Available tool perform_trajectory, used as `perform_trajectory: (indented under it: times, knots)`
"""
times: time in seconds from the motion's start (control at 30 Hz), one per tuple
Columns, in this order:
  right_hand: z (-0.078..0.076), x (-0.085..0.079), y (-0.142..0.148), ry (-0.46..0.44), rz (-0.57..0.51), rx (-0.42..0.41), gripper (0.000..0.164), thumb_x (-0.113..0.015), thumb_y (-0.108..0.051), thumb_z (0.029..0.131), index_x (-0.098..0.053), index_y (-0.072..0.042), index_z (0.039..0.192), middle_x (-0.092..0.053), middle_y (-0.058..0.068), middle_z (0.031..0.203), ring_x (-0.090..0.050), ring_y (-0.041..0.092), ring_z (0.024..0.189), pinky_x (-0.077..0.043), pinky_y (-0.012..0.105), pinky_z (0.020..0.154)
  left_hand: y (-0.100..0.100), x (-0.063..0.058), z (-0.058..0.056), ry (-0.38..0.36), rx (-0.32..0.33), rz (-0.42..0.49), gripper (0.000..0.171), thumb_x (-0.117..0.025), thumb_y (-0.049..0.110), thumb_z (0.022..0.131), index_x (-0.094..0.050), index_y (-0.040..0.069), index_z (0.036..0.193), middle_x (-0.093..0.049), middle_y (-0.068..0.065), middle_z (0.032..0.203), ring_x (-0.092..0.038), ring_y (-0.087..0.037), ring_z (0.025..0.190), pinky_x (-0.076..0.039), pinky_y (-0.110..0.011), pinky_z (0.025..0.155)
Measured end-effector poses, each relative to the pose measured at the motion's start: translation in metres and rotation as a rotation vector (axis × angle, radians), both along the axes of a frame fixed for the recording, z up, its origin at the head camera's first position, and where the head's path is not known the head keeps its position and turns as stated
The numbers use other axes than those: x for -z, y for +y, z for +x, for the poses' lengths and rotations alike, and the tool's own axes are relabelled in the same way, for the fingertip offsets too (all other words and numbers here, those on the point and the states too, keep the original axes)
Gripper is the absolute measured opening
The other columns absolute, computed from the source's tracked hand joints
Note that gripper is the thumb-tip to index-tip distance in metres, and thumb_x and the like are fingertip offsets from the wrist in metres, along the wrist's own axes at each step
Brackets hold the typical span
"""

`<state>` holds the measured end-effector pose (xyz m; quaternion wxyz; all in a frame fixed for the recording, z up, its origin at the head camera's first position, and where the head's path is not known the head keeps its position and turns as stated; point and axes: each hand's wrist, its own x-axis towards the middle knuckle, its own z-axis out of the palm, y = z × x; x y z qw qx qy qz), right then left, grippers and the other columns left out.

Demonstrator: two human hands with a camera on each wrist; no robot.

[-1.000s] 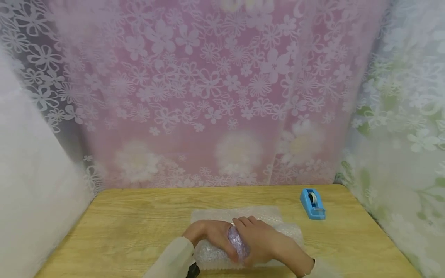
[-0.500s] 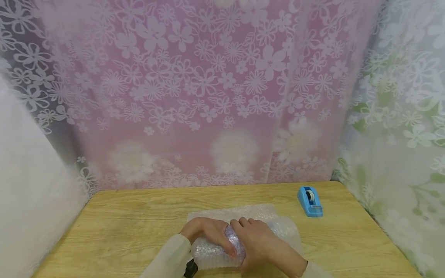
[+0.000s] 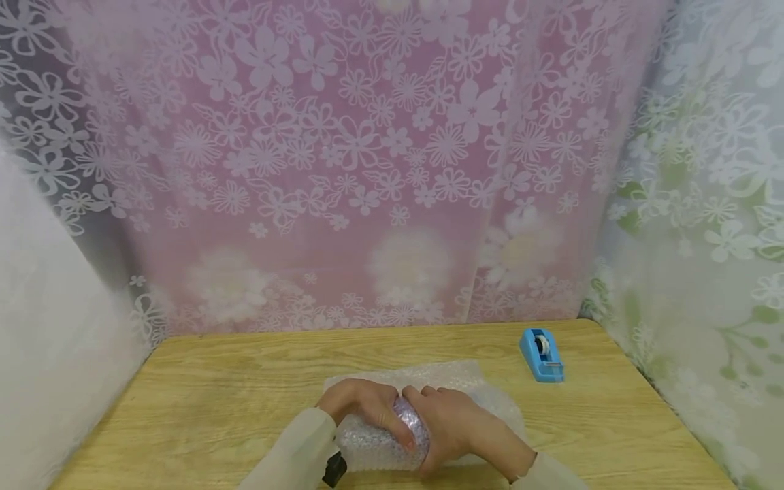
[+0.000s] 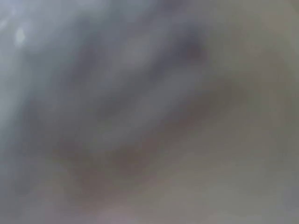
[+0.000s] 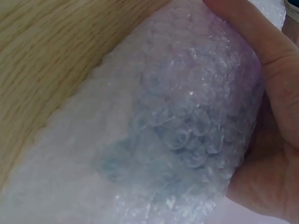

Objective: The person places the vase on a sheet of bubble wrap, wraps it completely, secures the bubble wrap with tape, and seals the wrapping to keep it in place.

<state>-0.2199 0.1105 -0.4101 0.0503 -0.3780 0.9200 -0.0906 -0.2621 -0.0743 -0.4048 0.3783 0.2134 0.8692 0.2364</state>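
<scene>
A purplish thing [image 3: 409,414] lies rolled inside clear bubble wrap [image 3: 429,376], close over the wooden table. My left hand [image 3: 365,403] grips the roll from the left, its thumb bent down over the near side. From the right, my right hand [image 3: 452,423] holds it, fingertips close to the left hand at the top. In the right wrist view the bubble wrap [image 5: 187,107] shows purple toward the top and bluish grey lower down, with the right thumb [image 5: 261,35] along it. The wrapped thing's kind cannot be made out. The left wrist view is a blur.
A blue tape dispenser [image 3: 542,356] with a roll of tape stands at the back right of the wooden table [image 3: 233,388]. Unrolled bubble wrap spreads behind the hands and to their right. Flowered curtains [image 3: 343,163] hang behind the table and at its right side.
Both hands keep their hold on the roll. Bubble wrap now covers more of the purple thing's near side, and the right thumb has shifted slightly left. The head view has shifted a little.
</scene>
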Motion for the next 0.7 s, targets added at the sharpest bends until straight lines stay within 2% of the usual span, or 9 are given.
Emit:
perform_trajectory:
  times: [0.13,0.4,0.53,0.7]
  knots:
    - [-0.001,0.0,-0.001,-0.015,0.013,0.008,0.081,-0.088,-0.051,0.052,-0.047,-0.018,0.113,-0.05,-0.008,0.086,-0.051,0.007,0.075,-0.049,0.028,0.064,-0.001,-0.002,0.002,0.03,-0.003,-0.014,0.064,-0.078,0.05,0.071,-0.059,0.012,0.119,-0.06,0.006,0.098,-0.057,-0.014,0.087,-0.048,-0.037,0.082]
    - [0.003,0.001,-0.004,0.038,0.038,0.007,0.085,-0.086,-0.052,0.051,-0.048,-0.016,0.117,-0.052,-0.007,0.086,-0.053,0.01,0.074,-0.048,0.03,0.062,-0.002,-0.014,0.013,0.133,-0.006,-0.09,0.053,-0.078,0.053,0.069,-0.063,0.018,0.106,-0.06,0.009,0.087,-0.057,-0.011,0.077,-0.049,-0.032,0.071]
    - [0.004,-0.001,-0.007,0.071,0.082,0.001,0.087,-0.086,-0.054,0.051,-0.048,-0.016,0.12,-0.053,-0.005,0.088,-0.055,0.013,0.074,-0.049,0.031,0.062,-0.005,-0.015,0.015,0.108,-0.02,-0.107,0.055,-0.077,0.056,0.068,-0.064,0.021,0.107,-0.06,0.008,0.086,-0.058,-0.012,0.074,-0.05,-0.033,0.066]
    - [0.004,-0.005,-0.011,0.061,0.124,0.002,0.083,-0.087,-0.054,0.053,-0.047,-0.018,0.115,-0.051,-0.003,0.085,-0.052,0.016,0.068,-0.046,0.031,0.057,-0.011,-0.008,0.014,0.066,-0.034,-0.108,0.071,-0.073,0.066,0.067,-0.064,0.017,0.116,-0.063,0.007,0.096,-0.06,-0.014,0.081,-0.051,-0.036,0.072]
